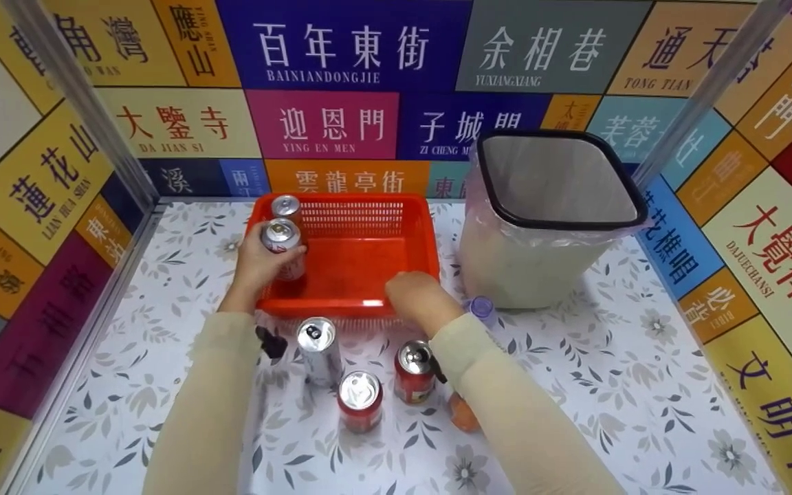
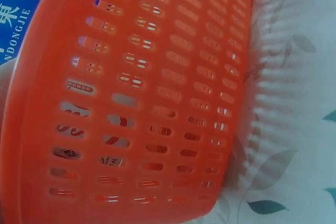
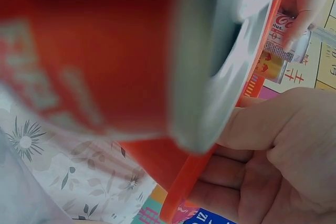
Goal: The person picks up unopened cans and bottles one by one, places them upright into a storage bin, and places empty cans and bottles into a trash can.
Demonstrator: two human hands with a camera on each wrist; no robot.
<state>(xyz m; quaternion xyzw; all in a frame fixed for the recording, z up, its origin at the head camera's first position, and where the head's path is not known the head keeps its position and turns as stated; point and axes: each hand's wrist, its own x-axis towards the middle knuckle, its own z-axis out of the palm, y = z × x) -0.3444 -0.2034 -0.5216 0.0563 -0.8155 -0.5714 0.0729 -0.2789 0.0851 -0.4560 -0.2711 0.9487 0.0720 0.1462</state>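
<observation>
Left hand (image 1: 258, 260) clasped around a can (image 1: 282, 234) inside the basket (image 1: 365, 265), left of center, right hand (image 1: 418, 295) gripping the basket's edge: apparently mid-placement, with a steady release seemingly next. Three cans (image 1: 360, 393) stand lower center.

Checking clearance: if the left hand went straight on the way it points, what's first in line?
Likely the yellow-orange can in the red basket, beyond the white can the left hand holds; any gap is hard to judge.
</observation>
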